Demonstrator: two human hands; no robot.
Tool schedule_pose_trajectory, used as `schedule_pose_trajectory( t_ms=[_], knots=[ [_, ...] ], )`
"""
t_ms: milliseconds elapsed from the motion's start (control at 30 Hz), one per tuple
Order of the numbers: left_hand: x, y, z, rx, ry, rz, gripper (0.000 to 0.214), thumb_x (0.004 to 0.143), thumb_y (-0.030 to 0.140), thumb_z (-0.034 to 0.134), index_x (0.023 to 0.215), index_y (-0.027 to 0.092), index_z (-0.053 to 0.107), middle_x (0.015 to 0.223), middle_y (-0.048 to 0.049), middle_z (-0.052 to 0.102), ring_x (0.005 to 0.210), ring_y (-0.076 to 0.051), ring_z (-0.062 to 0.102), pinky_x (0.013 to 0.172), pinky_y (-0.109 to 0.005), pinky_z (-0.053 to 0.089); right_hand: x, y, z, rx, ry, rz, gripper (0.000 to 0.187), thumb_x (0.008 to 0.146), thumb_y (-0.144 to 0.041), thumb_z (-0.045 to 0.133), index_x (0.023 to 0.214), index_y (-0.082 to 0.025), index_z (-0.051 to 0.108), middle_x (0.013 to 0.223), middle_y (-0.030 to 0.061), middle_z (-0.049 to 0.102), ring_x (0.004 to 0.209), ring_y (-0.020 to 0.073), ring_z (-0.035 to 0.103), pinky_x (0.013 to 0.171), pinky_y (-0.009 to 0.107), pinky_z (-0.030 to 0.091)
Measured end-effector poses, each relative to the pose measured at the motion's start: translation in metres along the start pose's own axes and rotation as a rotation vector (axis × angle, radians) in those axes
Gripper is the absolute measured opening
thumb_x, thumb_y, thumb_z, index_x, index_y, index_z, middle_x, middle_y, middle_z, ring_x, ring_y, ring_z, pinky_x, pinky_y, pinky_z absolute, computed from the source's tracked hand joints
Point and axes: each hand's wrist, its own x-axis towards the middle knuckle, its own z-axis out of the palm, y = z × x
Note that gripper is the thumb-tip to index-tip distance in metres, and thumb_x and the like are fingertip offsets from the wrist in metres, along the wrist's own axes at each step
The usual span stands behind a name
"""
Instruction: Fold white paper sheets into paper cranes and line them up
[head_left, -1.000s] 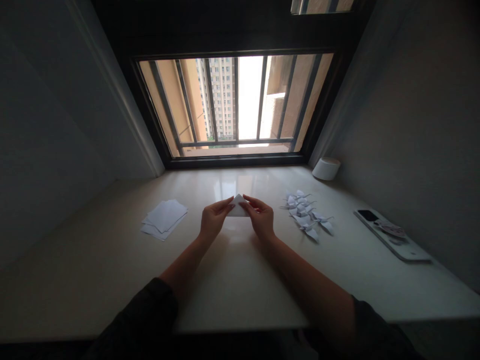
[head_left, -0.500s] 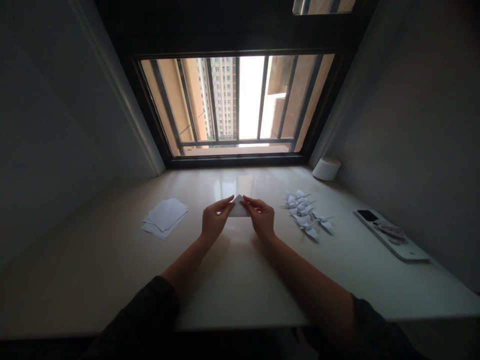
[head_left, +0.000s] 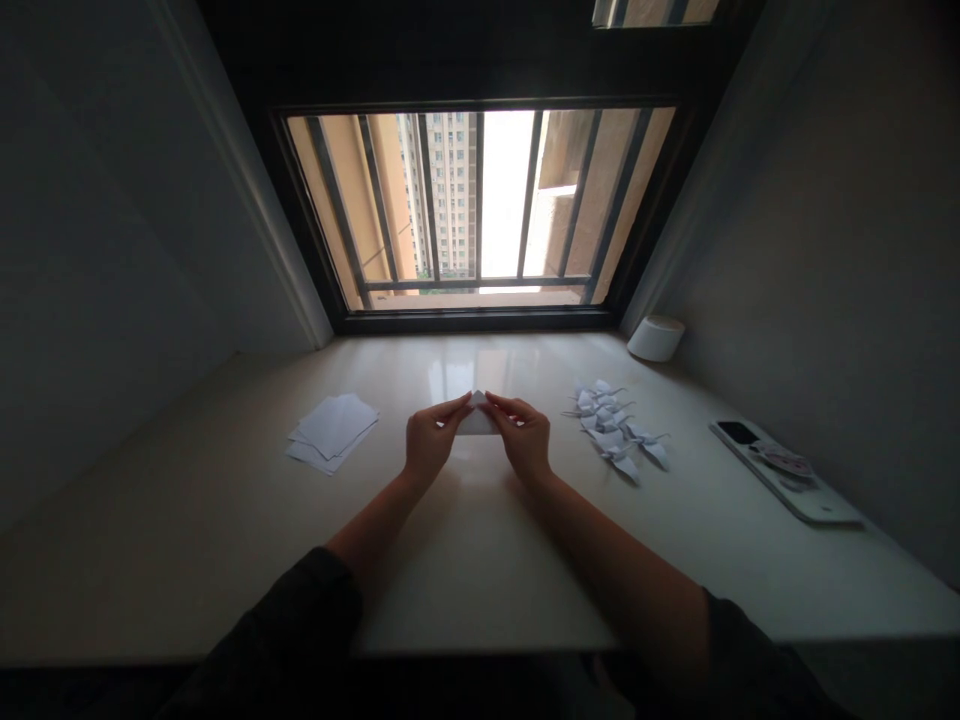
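Between my two hands is a folded sheet of white paper [head_left: 478,421], its pointed corner upward and its lower edge running straight across. My left hand [head_left: 433,432] pinches the paper's left side near the point with thumb and fingers. On the opposite side, my right hand [head_left: 523,430] grips it the same way, the fingertips of both hands almost meeting at the tip. Parts of the paper are covered by the fingers. Several folded white paper cranes [head_left: 609,425] lie grouped to the right of my right hand. A loose stack of white paper sheets [head_left: 335,425] rests to the left.
A pale, glossy counter [head_left: 480,560] lies under everything, its front edge close to me. Farther right is a phone [head_left: 784,475] in a light case. A white round object [head_left: 656,339] stands in the back right corner, beside the barred window [head_left: 480,320].
My left fingers have shifted slightly inward toward the paper's tip, so less of the point shows. The whole view has moved a little; the cranes and stack stay put.
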Motion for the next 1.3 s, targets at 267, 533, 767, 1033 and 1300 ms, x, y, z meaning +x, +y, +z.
schedule_pose_trajectory(
  t_ms=[267, 533, 767, 1033, 1300],
  knots=[
    [0.0, -0.003, 0.001, -0.012, 0.017, -0.02, 0.029, 0.074, 0.038, 0.064, 0.1, 0.026, 0.069, 0.097, -0.0032, 0.07, 0.086, -0.023, 0.066, 0.076, -0.031, 0.05, -0.001, 0.002, 0.0, -0.012, -0.007, 0.02, 0.03, 0.069, -0.044, 0.068, 0.089, -0.023, 0.073, 0.078, 0.0028, 0.071, 0.063, 0.0145, 0.054, 0.057, 0.027, 0.041],
    [0.0, -0.009, 0.002, -0.005, 0.029, -0.073, 0.035, 0.071, 0.039, 0.067, 0.104, 0.025, 0.067, 0.098, -0.005, 0.069, 0.088, -0.024, 0.066, 0.08, -0.034, 0.049, -0.001, 0.002, 0.0, -0.038, -0.025, -0.034, 0.028, 0.071, -0.043, 0.067, 0.09, -0.024, 0.073, 0.076, 0.0022, 0.069, 0.063, 0.0141, 0.053, 0.06, 0.027, 0.042],
    [0.001, -0.008, 0.001, -0.02, -0.017, -0.077, 0.033, 0.072, 0.038, 0.066, 0.101, 0.025, 0.068, 0.1, -0.0036, 0.068, 0.09, -0.025, 0.065, 0.08, -0.034, 0.049, 0.0, 0.006, -0.001, -0.044, -0.034, -0.033, 0.028, 0.071, -0.042, 0.067, 0.091, -0.024, 0.073, 0.075, 0.0019, 0.069, 0.064, 0.0144, 0.055, 0.06, 0.027, 0.042],
    [0.002, -0.014, 0.001, -0.071, 0.006, -0.089, 0.034, 0.072, 0.04, 0.065, 0.102, 0.024, 0.068, 0.1, -0.0039, 0.069, 0.094, -0.026, 0.064, 0.082, -0.036, 0.049, 0.003, 0.004, -0.001, -0.02, -0.043, 0.166, 0.05, 0.062, -0.047, 0.072, 0.104, -0.02, 0.068, 0.071, 0.0022, 0.068, 0.062, 0.0159, 0.056, 0.061, 0.029, 0.044],
    [0.004, -0.007, 0.004, -0.313, 0.17, -0.182, 0.037, 0.067, 0.038, 0.071, 0.099, 0.019, 0.069, 0.101, -0.0058, 0.069, 0.095, -0.024, 0.063, 0.085, -0.035, 0.048, 0.0, 0.009, 0.007, 0.373, -0.079, 0.472, 0.078, 0.054, -0.039, 0.078, 0.124, -0.017, 0.051, 0.069, -0.0002, 0.063, 0.059, 0.013, 0.056, 0.058, 0.026, 0.044]
  ],
)
